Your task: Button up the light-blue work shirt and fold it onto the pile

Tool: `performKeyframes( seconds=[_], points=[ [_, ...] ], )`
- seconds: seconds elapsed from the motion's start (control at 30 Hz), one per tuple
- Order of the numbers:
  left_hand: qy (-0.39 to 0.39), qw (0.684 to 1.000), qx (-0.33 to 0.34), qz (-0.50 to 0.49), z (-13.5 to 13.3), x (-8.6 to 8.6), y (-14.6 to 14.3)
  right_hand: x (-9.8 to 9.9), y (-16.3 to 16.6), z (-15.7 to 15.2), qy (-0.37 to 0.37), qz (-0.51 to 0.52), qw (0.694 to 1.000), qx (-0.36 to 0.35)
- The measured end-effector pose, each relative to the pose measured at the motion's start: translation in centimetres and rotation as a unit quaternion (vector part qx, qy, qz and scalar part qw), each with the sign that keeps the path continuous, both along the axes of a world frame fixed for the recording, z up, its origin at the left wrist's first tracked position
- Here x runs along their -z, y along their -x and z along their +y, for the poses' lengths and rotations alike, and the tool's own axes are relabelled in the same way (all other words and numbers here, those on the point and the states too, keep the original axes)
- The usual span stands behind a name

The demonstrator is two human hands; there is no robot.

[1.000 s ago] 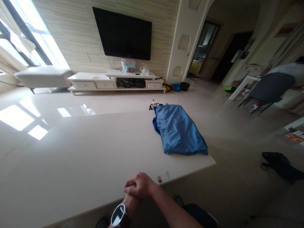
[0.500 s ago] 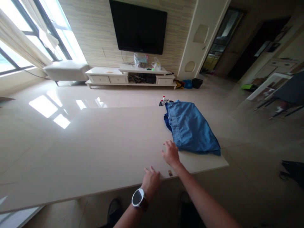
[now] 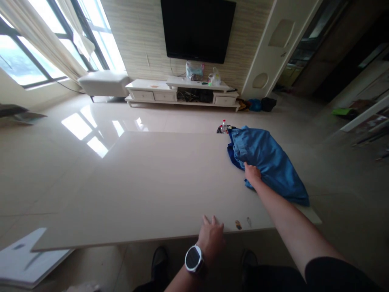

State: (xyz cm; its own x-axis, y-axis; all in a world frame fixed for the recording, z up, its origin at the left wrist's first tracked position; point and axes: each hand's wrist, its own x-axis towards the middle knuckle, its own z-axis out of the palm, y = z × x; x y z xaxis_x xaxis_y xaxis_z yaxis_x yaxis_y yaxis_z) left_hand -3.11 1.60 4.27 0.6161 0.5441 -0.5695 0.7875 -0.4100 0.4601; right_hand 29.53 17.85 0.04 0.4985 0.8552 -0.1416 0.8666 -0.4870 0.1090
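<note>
A blue denim garment (image 3: pixel 267 152) with a waistband lies at the right end of the pale table (image 3: pixel 158 186). Its darker blue layer shows along the left side. My right hand (image 3: pixel 253 173) is closed on the waistband edge, and the cloth around it is bunched; the fingertips are partly hidden. On the table's near edge rests my left hand (image 3: pixel 212 232), fingers apart, holding nothing. A round watch sits on that wrist. Just right of the left hand is a small brown mark or scrap (image 3: pixel 238 224).
Behind the garment stands a clear bottle with a red cap (image 3: pixel 224 126). A low white TV cabinet (image 3: pixel 146 96) runs along the far wall under a black television (image 3: pixel 197 30). A grey bench (image 3: pixel 105 83) is by the window. A white board (image 3: pixel 33 259) lies low at left.
My right hand has moved forward and right from beside the garment and closed on its waistband, which is now crumpled. My left hand stays at the table edge. The view has shifted left.
</note>
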Motion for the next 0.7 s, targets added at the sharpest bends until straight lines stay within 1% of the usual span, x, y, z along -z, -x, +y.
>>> performKeyframes(
  seconds=[0.13, 0.2, 0.27, 0.37, 0.5, 0.63, 0.7],
  points=[
    [0.010, 1.000, -0.004, -0.014, -0.4, -0.3, 0.9, -0.9, 0.9, -0.4, 0.006, -0.012, 1.000, -0.015],
    [0.002, 1.000, -0.003, -0.017, -0.7, -0.7, 1.1, -1.1, 2.5, -1.0, 0.007, -0.016, 1.000, -0.023],
    [-0.012, 1.000, 0.001, -0.024, -1.0, -1.1, 1.3, -1.0, 4.9, -1.6, 0.007, -0.016, 0.999, -0.037],
    [-0.036, 0.998, 0.011, -0.049, -1.7, -1.9, 1.4, -0.6, 9.3, -2.5, 0.006, -0.011, 0.998, -0.066],
    [-0.033, 0.994, 0.050, -0.091, -3.3, -2.4, 1.3, -0.4, 15.5, -3.1, 0.004, -0.001, 0.994, -0.107],
    [-0.019, 0.994, 0.044, -0.100, -5.1, -1.7, 1.2, -0.4, 22.7, -2.3, 0.006, 0.012, 0.988, -0.153],
    [-0.010, 0.989, 0.036, -0.142, -5.9, -0.9, 1.3, -0.4, 27.0, -1.7, 0.009, 0.018, 0.984, -0.178]
  ],
)
